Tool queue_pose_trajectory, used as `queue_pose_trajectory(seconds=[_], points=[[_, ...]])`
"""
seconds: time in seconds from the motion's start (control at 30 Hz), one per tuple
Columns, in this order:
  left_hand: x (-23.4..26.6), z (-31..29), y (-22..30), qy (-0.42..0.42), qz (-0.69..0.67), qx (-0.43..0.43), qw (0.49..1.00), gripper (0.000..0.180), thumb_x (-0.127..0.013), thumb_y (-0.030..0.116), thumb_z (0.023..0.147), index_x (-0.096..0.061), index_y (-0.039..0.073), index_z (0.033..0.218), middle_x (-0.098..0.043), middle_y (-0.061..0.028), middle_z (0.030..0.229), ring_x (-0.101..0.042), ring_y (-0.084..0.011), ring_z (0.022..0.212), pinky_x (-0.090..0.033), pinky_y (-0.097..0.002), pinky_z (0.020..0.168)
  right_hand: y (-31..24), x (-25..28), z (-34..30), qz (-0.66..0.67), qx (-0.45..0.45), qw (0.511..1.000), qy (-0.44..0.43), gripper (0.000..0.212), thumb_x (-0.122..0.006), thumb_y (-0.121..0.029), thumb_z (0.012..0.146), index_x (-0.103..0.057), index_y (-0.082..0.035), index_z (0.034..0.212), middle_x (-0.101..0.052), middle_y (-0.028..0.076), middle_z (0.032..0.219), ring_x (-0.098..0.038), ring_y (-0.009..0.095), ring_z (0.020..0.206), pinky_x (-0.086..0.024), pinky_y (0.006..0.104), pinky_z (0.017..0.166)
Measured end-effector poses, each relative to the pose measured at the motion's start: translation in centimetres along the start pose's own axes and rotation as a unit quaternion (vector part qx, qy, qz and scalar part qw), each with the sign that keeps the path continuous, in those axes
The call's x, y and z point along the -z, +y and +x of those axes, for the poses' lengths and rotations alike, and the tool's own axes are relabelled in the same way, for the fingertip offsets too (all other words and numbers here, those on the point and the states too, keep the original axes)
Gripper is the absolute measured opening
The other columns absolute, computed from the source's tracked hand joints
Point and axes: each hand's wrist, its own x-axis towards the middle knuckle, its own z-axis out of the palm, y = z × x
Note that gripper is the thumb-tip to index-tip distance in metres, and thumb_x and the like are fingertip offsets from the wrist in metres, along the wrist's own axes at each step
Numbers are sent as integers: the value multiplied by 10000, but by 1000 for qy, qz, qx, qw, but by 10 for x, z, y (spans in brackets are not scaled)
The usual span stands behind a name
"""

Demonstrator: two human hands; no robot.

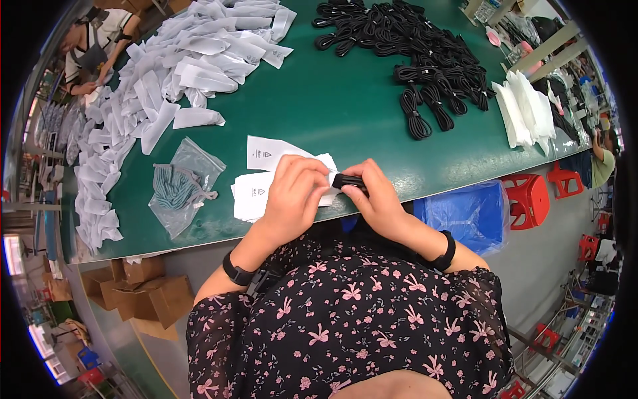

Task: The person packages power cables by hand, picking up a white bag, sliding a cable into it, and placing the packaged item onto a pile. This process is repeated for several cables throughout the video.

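Observation:
Near the table's front edge, my left hand (290, 198) pinches a white printed bag (327, 161), mostly hidden behind the fingers. Close beside it, my right hand (380, 203) is closed on a black cable bundle (348, 181). One end of the bundle touches the bag at my left fingertips; whether it is inside the bag I cannot tell. Under and beside my left hand lies a stack of flat white bags (247, 199), with a loose white bag (260, 151) just beyond.
A heap of filled white bags (199, 76) covers the far left, and coiled black cables (415, 113) the far right. A clear zip bag (189, 186) holds something teal. White packs (522, 113) lie right. A blue bin (465, 213) and red stools (528, 199) stand below. A person (100, 50) works across.

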Motion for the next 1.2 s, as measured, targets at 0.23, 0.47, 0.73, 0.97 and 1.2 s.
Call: queue_pose_trajectory(seconds=[0.23, 0.47, 0.73, 0.97, 1.2], points=[[8, 19, 1, 37, -105, 121, 986, 92, -654, 67, 868, -571, 27, 868, -616, -92, 1052, -550, -226, 921, -443, -307, 799, -18, 9, 17, -163, 294, 942, 20, 337, -760, -13, 793, -562, -6, 1066, -561, 99, 1010, -552, 172, 852, -469, 292, 658], [9, 32, -6, 57, -425, 242, 870, 106, -591, 130, 961, -567, 32, 929, -567, -105, 1182, -559, -191, 1085, -453, -300, 884, -33, 3, 31, -14, 288, 950, 121, 410, -800, -40, 735, -588, 0, 1084, -576, 114, 1046, -569, 198, 850, -485, 301, 676], [7, 48, -8, 63, -647, 283, 705, 90, -554, 121, 982, -567, 34, 963, -579, -119, 1181, -583, -195, 1062, -464, -325, 933, -41, 11, 44, -126, 339, 930, 64, 316, -771, -29, 757, -618, -21, 1033, -583, 100, 1011, -576, 198, 842, -487, 296, 692], [2, 47, -14, 45, -562, 260, 784, 112, -568, 149, 977, -572, 38, 968, -601, -118, 1138, -610, -206, 1014, -486, -355, 933, -39, 10, 43, -100, 318, 942, 26, 176, -690, 1, 820, -623, -17, 981, -562, 86, 960, -569, 190, 821, -486, 297, 698], [91, 73, -96, 255, -358, 260, 860, 194, -635, 164, 939, -619, 22, 1070, -641, -48, 1007, -590, -118, 939, -482, -290, 835, -30, 66, 59, -298, 186, 914, 205, 190, -660, -94, 878, -592, -5, 1032, -559, 110, 963, -577, 213, 777, -492, 323, 686]])
